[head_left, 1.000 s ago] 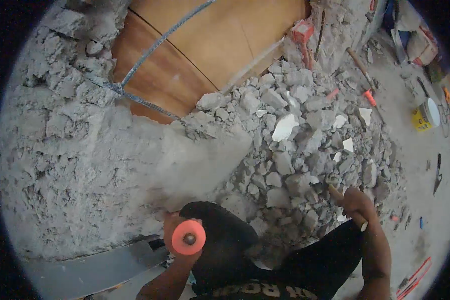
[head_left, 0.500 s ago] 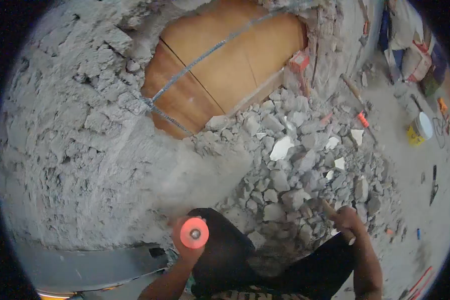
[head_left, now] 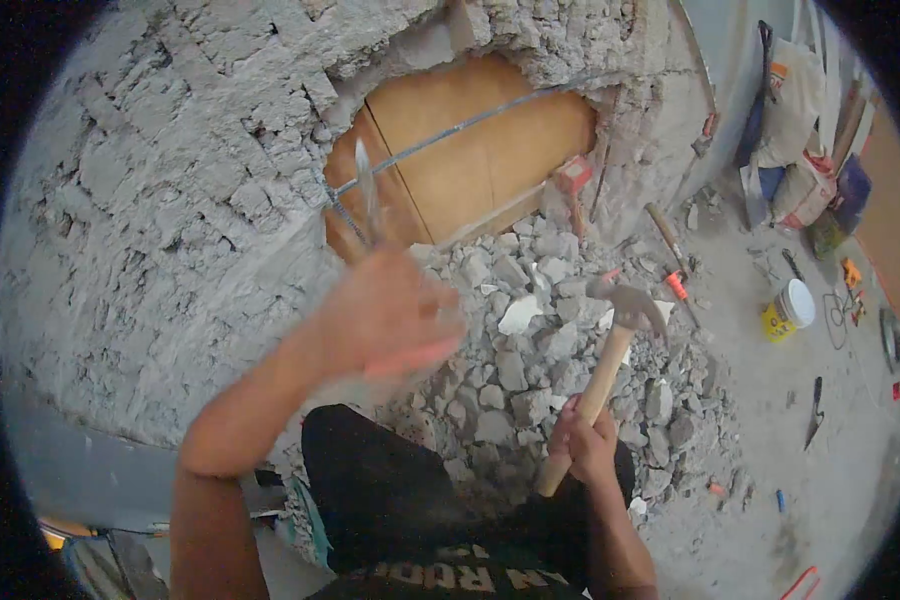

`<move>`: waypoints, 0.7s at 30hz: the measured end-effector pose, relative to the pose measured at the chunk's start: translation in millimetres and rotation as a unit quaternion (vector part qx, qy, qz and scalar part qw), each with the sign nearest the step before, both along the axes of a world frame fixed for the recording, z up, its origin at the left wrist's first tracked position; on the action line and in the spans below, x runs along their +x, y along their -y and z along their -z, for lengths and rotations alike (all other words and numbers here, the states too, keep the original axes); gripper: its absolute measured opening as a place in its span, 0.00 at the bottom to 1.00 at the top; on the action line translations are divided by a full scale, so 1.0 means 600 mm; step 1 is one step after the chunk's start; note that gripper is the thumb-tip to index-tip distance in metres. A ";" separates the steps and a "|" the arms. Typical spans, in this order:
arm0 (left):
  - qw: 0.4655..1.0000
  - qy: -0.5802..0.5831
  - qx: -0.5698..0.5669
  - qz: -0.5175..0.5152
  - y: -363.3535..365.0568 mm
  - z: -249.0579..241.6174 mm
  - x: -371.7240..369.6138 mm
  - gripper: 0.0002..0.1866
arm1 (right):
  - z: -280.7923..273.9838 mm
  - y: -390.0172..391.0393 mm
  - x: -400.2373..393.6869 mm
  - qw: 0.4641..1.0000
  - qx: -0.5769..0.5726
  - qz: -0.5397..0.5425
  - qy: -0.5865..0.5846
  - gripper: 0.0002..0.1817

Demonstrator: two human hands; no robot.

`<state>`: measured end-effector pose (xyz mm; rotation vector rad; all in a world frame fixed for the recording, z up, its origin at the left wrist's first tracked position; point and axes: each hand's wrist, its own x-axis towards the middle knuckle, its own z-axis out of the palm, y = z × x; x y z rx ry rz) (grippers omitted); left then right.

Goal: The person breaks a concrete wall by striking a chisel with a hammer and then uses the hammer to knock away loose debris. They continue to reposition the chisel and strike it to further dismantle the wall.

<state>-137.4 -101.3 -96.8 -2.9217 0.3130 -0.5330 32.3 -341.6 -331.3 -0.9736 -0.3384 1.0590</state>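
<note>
My left hand (head_left: pixel 380 310), blurred by motion, is raised before the wall and closed round a chisel (head_left: pixel 366 185). The chisel's metal blade points up towards the hole, and its orange-red hand guard shows below my fingers. My right hand (head_left: pixel 588 442) grips the lower part of a claw hammer's wooden handle (head_left: pixel 602 378). The steel hammer head (head_left: pixel 630 308) points up, above the rubble (head_left: pixel 510 370). In front of me the rough grey concrete wall (head_left: pixel 200 200) has a jagged hole, with a brown wooden panel (head_left: pixel 460 145) behind it and a steel rebar (head_left: pixel 470 122) across it.
Broken concrete is heaped below the hole, beside my knees. A red box-like piece (head_left: pixel 573 175) stands at the hole's right edge. On the floor at right are a yellow-and-white bucket (head_left: pixel 788 310), an orange-gripped tool (head_left: pixel 676 285), a trowel-like tool (head_left: pixel 816 412) and sacks (head_left: pixel 800 120).
My left hand has risen, turning the chisel from its guard end facing me to its blade pointing up. The hammer has swung upright and moved left, its head lifted over the rubble. The view has shifted.
</note>
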 end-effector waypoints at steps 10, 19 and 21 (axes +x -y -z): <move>0.990 0.133 -0.011 -0.044 -0.147 -0.086 0.093 0.17 | -0.078 -0.003 -0.014 0.984 -0.012 0.113 0.135 0.12; 0.974 0.219 -0.049 -0.016 -0.163 -0.111 0.124 0.15 | -0.209 -0.031 0.021 0.801 0.263 0.345 0.412 0.10; 0.974 0.223 -0.036 -0.005 -0.165 -0.121 0.120 0.15 | -0.273 -0.015 0.020 0.794 0.427 0.281 0.330 0.09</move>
